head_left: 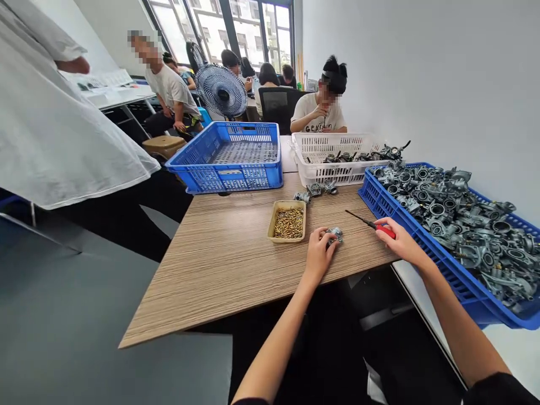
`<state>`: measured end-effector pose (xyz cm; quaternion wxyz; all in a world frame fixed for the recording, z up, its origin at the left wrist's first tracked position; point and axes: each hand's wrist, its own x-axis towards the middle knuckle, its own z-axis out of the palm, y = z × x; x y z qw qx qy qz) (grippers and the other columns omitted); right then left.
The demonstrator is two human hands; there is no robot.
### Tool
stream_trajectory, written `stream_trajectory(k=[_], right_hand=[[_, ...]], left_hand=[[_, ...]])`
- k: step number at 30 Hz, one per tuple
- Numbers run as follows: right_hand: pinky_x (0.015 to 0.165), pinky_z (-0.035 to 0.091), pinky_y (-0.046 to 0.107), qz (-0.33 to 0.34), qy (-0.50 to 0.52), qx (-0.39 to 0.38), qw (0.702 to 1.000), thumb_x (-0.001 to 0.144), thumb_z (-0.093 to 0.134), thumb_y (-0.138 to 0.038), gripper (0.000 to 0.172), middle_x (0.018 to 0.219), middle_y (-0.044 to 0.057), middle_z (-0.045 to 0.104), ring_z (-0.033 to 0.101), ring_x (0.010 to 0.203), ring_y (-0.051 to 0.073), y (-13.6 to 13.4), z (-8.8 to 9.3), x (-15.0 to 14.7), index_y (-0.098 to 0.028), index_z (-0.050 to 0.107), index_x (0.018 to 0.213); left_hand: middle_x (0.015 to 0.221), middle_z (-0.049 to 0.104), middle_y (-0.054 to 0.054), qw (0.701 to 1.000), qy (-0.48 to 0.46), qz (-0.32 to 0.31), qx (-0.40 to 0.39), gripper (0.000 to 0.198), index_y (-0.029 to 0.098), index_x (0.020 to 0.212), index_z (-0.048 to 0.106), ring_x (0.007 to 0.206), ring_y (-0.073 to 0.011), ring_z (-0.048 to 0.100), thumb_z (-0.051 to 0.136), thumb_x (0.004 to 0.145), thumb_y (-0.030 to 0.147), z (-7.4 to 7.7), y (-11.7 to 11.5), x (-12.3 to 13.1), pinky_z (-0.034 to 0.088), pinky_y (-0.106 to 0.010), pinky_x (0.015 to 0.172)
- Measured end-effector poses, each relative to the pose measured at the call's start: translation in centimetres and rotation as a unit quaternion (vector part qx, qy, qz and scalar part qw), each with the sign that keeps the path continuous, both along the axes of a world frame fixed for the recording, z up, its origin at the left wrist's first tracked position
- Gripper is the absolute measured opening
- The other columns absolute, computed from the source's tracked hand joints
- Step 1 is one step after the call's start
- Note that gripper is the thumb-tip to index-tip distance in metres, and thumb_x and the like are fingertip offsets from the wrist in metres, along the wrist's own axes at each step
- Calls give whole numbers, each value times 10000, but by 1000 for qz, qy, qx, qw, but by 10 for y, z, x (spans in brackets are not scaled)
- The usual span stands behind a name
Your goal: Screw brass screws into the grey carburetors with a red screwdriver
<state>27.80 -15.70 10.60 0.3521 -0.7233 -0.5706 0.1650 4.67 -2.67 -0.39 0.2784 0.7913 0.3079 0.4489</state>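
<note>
My left hand (319, 252) rests on the wooden table (228, 264) with its fingers closed around a small grey metal part (336, 234). To its right, my right hand (396, 239) grips the red handle of a screwdriver (371, 224); the dark shaft points left and away over the table. A shallow tan tray of brass screws (288, 222) sits just left of my left hand.
A blue crate (464, 281) heaped with grey metal parts stands at the right. A white basket (333, 154) with several parts and an empty blue crate (230, 157) stand at the far edge, three loose parts (316, 190) before them. People sit beyond; a person in white stands left. A fan (221, 90) stands behind.
</note>
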Motion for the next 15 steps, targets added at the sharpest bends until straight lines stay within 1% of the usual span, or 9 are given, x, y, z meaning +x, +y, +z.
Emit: stream_trajectory(k=[2,5,8,11,15], right_hand=[[820,542,375,1,-23,-4,1000,982,580,-508,359,912,37,710,668,831,222,-19,15,-15,-230,661,1193],[836,531,376,-1,-56,-12,998,975,598,-481,316,955,39,745,685,846,229,-36,29,-35,-240,697,1153],[817,532,364,-10,-61,-18,998,976,595,-472,303,943,39,768,699,829,230,-45,35,-51,-237,712,1129],[796,532,345,-8,-55,-35,998,979,588,-452,295,905,32,776,706,796,220,-49,37,-62,-228,721,1118],[823,531,332,-5,-75,-38,996,974,595,-428,287,1009,38,786,710,839,211,-47,41,-73,-228,722,1136]], left_hand=[[1310,592,-99,1000,6,-7,0,92,233,1049,724,1109,-222,593,677,972,249,1,-1,-2,525,-418,1052],[1321,589,-116,1000,16,-20,-6,125,224,1068,729,1123,-233,584,636,994,265,3,-3,-4,518,-445,1068],[1320,585,-122,999,16,-28,-14,146,225,1073,733,1115,-238,576,616,1002,277,4,-4,-4,513,-467,1073],[1323,574,-123,999,15,-32,-17,152,223,1073,734,1106,-237,567,609,1006,279,5,-4,-5,507,-464,1073],[1321,562,-121,999,14,-34,-9,157,223,1069,735,1107,-236,558,601,1013,284,6,-5,-6,503,-442,1065]])
